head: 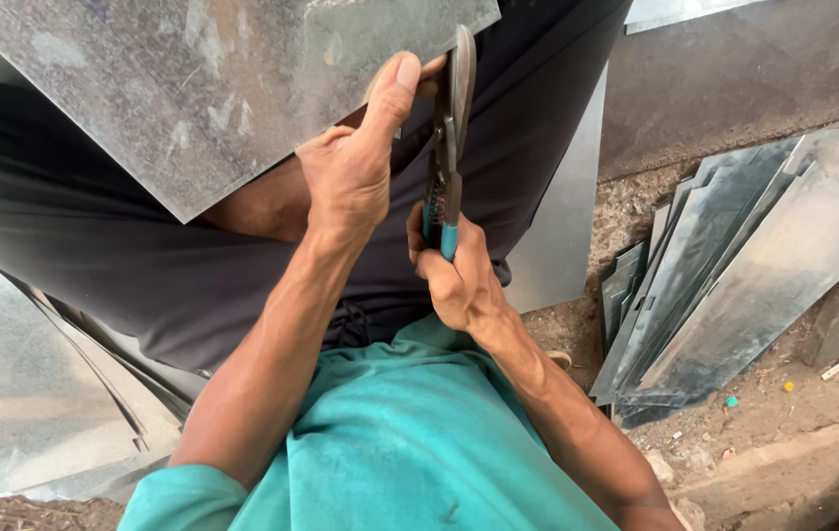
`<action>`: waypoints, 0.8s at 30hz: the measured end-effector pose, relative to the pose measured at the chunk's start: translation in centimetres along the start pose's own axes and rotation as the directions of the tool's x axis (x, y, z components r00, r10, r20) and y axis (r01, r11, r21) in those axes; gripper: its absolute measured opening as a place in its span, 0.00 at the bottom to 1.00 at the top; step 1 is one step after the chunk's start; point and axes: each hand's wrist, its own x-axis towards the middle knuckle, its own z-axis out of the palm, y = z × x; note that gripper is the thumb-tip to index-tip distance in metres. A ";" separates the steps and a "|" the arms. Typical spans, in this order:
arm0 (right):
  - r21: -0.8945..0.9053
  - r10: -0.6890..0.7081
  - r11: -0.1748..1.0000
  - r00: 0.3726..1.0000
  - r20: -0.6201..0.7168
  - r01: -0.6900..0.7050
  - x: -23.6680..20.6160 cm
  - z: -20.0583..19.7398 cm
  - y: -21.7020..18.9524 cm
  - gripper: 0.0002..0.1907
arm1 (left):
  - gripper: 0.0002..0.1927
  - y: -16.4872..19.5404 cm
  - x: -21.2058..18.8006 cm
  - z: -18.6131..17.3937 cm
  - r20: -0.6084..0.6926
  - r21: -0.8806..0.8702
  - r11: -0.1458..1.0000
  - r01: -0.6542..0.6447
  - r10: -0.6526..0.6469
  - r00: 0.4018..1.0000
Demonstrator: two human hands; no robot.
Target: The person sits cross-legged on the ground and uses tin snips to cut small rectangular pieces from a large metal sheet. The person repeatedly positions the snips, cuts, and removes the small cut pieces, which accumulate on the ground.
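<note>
A large galvanized metal sheet rests over my lap at the top left. My left hand grips its lower right edge, thumb pressed on top. My right hand is closed on the teal handles of metal tin snips, whose blades point up along the sheet's right edge, close beside my left thumb. Whether the blades bite the sheet I cannot tell.
A stack of cut metal strips leans on the dirt ground at the right. More flat sheets lie at the lower left. Another sheet stands behind my right hand. A concrete block sits at the top right.
</note>
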 end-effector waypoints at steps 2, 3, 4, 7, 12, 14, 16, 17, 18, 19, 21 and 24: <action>-0.002 -0.022 1.000 1.000 -0.001 0.022 0.0 0.1 0.2 0.12 | 0.17 -0.1 -0.1 -0.5 -0.034 0.050 0.997 0.055 -0.053 0.998; 0.011 -0.022 1.000 1.000 -0.008 0.022 0.0 0.2 0.4 0.12 | 0.17 0.0 -0.2 -0.6 -0.002 0.017 0.998 0.062 -0.062 0.998; 0.022 -0.026 0.999 1.000 -0.013 0.026 0.1 0.3 0.6 0.12 | 0.17 0.1 -0.3 -0.6 0.029 -0.017 0.998 0.064 -0.063 0.998; 0.120 0.001 0.993 0.999 -0.046 0.005 0.2 1.0 1.4 0.11 | 0.16 0.9 -0.4 0.5 0.066 -0.028 0.998 0.050 -0.048 0.997; 0.095 0.074 0.992 0.991 0.107 -0.084 -0.4 1.1 0.2 0.13 | 0.14 5.3 0.1 -0.1 0.074 -0.089 0.995 0.045 -0.038 0.997; -0.157 0.075 0.987 0.950 0.304 -0.028 -0.9 0.4 -1.5 0.14 | 0.14 9.1 -0.4 -4.2 0.040 0.007 0.999 0.037 -0.037 0.998; -0.309 0.075 0.950 0.928 0.364 0.044 -0.9 0.5 -3.3 0.24 | 0.08 13.7 -1.9 -10.4 -0.005 -0.006 0.966 -0.258 0.258 0.966; -0.448 0.157 0.894 0.913 0.376 0.031 -0.5 0.9 -4.2 0.27 | 0.05 15.7 -3.2 -13.4 -0.040 0.018 0.916 -0.400 0.400 0.915; -0.575 0.237 0.818 0.897 0.373 0.023 -0.1 1.6 -5.1 0.29 | 0.06 16.7 -4.5 -15.4 -0.164 0.073 0.925 -0.373 0.380 0.911; -0.556 0.235 0.829 0.862 0.449 0.063 0.6 2.6 -5.7 0.30 | 0.08 17.2 -5.9 -17.1 -0.282 0.113 0.935 -0.335 0.354 0.892; -0.519 0.236 0.846 0.787 0.570 0.122 2.2 5.3 -6.9 0.32 | 0.16 16.7 -8.1 -19.6 -0.338 0.116 0.940 -0.320 0.341 0.877; -0.613 0.401 0.789 0.714 0.574 0.050 4.3 8.4 -9.0 0.35 | 0.34 14.0 -9.4 -21.4 -0.196 0.034 0.931 -0.363 0.362 0.911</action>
